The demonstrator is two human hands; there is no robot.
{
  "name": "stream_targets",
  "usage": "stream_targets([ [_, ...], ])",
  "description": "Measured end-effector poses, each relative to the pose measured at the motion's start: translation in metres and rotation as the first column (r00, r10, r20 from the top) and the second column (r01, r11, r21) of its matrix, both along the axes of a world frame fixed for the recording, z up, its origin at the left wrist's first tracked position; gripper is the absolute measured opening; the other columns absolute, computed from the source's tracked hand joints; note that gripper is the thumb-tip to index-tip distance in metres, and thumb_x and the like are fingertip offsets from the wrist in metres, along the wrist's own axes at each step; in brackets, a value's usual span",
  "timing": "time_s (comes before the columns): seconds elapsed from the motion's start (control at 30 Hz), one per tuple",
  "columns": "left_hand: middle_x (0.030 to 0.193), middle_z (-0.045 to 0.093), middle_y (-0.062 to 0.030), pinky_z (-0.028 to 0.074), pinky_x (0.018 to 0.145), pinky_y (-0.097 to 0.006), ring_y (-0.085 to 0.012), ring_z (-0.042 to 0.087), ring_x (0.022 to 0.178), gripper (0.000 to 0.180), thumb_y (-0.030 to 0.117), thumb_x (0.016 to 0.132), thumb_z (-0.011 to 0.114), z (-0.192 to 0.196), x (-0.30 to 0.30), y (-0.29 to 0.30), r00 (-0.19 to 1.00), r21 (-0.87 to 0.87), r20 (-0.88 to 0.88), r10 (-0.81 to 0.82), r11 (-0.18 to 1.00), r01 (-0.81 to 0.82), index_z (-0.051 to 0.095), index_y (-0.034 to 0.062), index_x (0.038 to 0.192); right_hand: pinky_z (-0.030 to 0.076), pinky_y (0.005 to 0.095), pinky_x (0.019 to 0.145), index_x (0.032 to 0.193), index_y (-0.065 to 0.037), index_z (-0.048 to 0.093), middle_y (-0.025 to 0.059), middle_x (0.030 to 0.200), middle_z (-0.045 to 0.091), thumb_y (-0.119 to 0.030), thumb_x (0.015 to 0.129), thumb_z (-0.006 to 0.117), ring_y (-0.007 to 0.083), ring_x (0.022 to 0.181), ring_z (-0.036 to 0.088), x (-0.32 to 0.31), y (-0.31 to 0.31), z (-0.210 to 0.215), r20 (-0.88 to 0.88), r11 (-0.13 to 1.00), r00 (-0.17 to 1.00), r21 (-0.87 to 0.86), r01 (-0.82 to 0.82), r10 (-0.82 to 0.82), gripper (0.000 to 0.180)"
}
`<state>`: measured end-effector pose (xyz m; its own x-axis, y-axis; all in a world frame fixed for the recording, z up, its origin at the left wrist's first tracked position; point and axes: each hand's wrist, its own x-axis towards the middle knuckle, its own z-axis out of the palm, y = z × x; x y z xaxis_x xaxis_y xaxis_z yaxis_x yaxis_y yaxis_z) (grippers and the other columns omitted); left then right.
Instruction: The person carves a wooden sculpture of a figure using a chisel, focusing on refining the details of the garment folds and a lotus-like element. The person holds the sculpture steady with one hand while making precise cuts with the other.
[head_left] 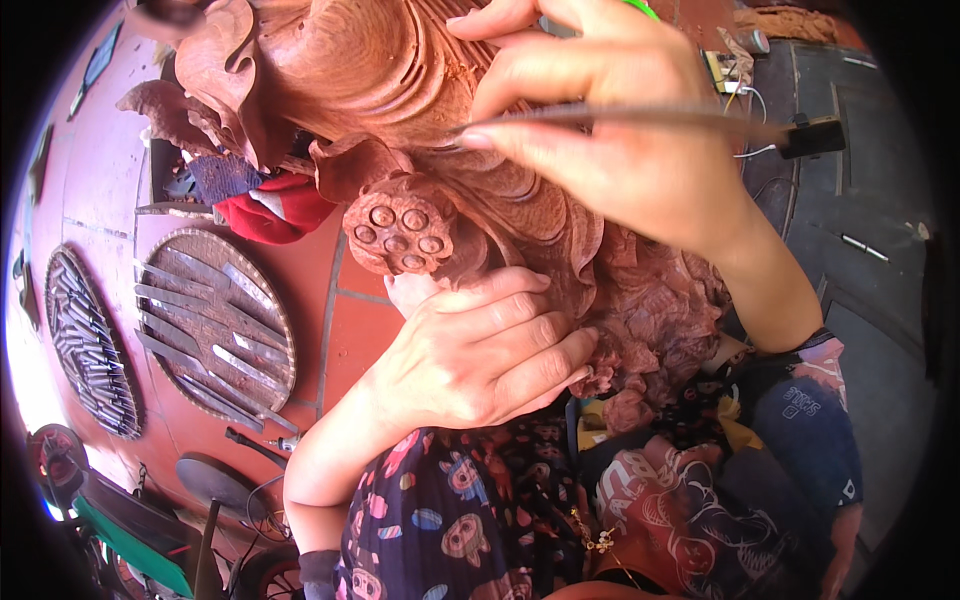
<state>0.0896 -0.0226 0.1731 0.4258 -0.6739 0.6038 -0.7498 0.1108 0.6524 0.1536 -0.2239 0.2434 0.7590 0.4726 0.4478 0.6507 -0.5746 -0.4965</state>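
A large reddish-brown wood carving [360, 60] with flowing folds, petals and a lotus seed pod [398, 228] fills the upper middle. My left hand [490, 350] is closed over its lower part, just below the pod, fingers curled on the wood. Above and to the right, my right hand [620, 140] pinches a long thin carving tool [745, 126]. Motion smears the tool, so its exact shape is unclear. Its left end meets the carved folds beside my thumb and fingertips. Rough, knobbly carved wood [650, 300] lies below my right wrist, near my lap.
On the tiled floor at left stand a round woven tray [288, 345] of flat metal blades and another tray [95, 345] packed with slim tools. A red cloth [275, 210] lies behind them. A wheeled machine [130, 530] sits lower left; a black device [815, 138] and cables lie at right.
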Motion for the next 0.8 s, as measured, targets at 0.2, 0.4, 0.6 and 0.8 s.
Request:
stream_targets([
  [0.2, 0.099, 0.072, -0.0083, 0.057, 0.093, -0.038, -0.0237, 0.069, 0.091, 0.033, 0.016, 0.076, 0.077, 0.002, 0.001, 0.001, 1.000, 0.009, 0.001, -0.007, 1.000, 0.007, 0.074, 0.0037, 0.107, 0.052, 0.0342, 0.064, 0.095, 0.001, 0.070, 0.0108, 0.088, 0.069, -0.004, 0.082, 0.079, 0.0226, 0.074, 0.066, 0.006, 0.001, -0.009, -0.070, 0.993, 0.997, 0.112, 0.040, -0.033, 0.017],
  [0.4, 0.098, 0.076, -0.0035, 0.055, 0.094, -0.039, -0.0201, 0.070, 0.092, 0.025, 0.022, 0.086, 0.074, 0.002, 0.000, 0.003, 0.999, 0.067, 0.049, 0.011, 0.998, -0.014, 0.077, 0.0080, 0.106, 0.052, 0.0328, 0.063, 0.090, 0.002, 0.071, 0.0110, 0.089, 0.070, -0.005, 0.084, 0.078, 0.0226, 0.074, 0.066, 0.017, -0.003, -0.023, 0.092, 0.976, 0.995, 0.216, 0.024, -0.045, 0.012],
  [0.6, 0.096, 0.072, -0.0078, 0.056, 0.093, -0.039, -0.0233, 0.069, 0.088, 0.030, 0.016, 0.077, 0.077, 0.004, 0.003, -0.001, 0.999, 0.017, 0.034, -0.005, 1.000, 0.005, 0.075, 0.0043, 0.105, 0.054, 0.0323, 0.066, 0.093, 0.004, 0.071, 0.0132, 0.093, 0.070, -0.003, 0.083, 0.077, 0.0220, 0.078, 0.068, 0.006, -0.003, -0.036, -0.035, 0.929, 0.999, 0.369, -0.009, 0.024, 0.014],
  [0.8, 0.095, 0.075, -0.0055, 0.055, 0.091, -0.040, -0.0229, 0.070, 0.087, 0.025, 0.019, 0.085, 0.072, 0.003, 0.001, 0.000, 1.000, 0.046, 0.027, 0.005, 0.999, -0.006, 0.078, 0.0061, 0.105, 0.054, 0.0300, 0.065, 0.096, 0.003, 0.071, 0.0125, 0.090, 0.069, -0.002, 0.084, 0.077, 0.0196, 0.077, 0.068, -0.009, 0.008, -0.016, 0.026, 0.962, 0.999, 0.270, 0.026, -0.035, 0.014],
])
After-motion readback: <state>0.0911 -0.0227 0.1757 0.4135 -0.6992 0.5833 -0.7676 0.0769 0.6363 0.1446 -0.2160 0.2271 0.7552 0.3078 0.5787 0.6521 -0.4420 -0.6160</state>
